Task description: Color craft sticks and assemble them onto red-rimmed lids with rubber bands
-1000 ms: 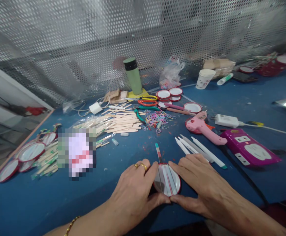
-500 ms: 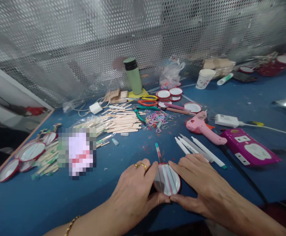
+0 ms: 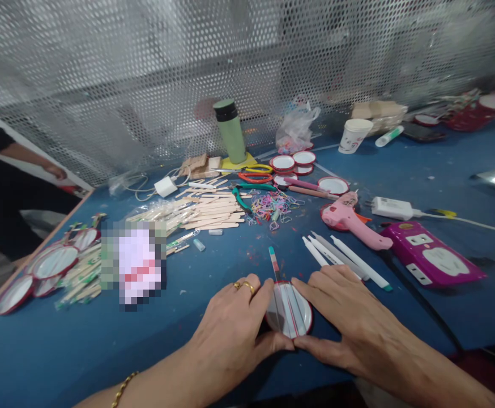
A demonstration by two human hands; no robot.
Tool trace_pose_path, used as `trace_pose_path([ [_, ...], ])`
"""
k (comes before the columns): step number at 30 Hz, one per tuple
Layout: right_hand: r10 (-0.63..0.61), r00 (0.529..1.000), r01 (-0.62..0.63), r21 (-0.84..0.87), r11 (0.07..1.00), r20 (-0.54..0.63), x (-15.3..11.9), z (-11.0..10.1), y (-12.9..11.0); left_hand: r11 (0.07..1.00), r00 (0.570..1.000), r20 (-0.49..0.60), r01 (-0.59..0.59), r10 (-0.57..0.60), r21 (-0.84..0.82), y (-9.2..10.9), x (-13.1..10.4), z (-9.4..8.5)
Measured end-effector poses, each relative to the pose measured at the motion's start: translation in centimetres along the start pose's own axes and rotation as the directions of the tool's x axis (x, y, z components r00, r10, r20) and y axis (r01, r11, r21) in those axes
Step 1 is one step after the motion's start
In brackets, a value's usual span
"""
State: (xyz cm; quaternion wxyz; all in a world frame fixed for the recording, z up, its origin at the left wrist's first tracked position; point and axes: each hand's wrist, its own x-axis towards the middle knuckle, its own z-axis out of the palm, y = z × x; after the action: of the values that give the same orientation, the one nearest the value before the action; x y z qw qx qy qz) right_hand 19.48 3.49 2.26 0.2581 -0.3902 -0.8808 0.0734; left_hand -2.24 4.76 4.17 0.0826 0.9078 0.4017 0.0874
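Note:
A round white lid [image 3: 302,310] with a red rim lies on the blue table between my hands. Lengthwise strips with thin red lines cross its face. From its far edge sticks out a narrow stick [image 3: 274,264] with a teal tip and reddish and dark bands. My left hand [image 3: 241,314], wearing a gold ring, grips the lid's left side, thumb at the near rim. Opposite it, my right hand [image 3: 341,311] holds the right side, its forefinger at the far rim and its thumb at the near one. Both thumb tips nearly meet. White markers [image 3: 349,258] lie just beyond my right hand.
A pink glue gun [image 3: 353,221] and a purple power strip [image 3: 432,255] are on the right. Wooden sticks [image 3: 217,211], rubber bands [image 3: 275,207], pliers and scissors lie ahead. More lids [image 3: 54,262] sit left, and a green bottle [image 3: 231,133] stands behind. A person [image 3: 5,187] is at the left.
The person at the far left has come further into view, with an arm and hand now showing near the table's corner. My hands and the lid look almost unmoved.

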Motion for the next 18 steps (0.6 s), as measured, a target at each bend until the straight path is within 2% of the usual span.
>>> trace_pose_path([
  [18, 0.003, 1.000, -0.003, -0.011, 1.000, -0.011, -0.44, 0.47, 0.30, 1.000, 1.000, -0.001, -0.005, 0.005, 0.005, -0.09, 0.06, 0.01],
])
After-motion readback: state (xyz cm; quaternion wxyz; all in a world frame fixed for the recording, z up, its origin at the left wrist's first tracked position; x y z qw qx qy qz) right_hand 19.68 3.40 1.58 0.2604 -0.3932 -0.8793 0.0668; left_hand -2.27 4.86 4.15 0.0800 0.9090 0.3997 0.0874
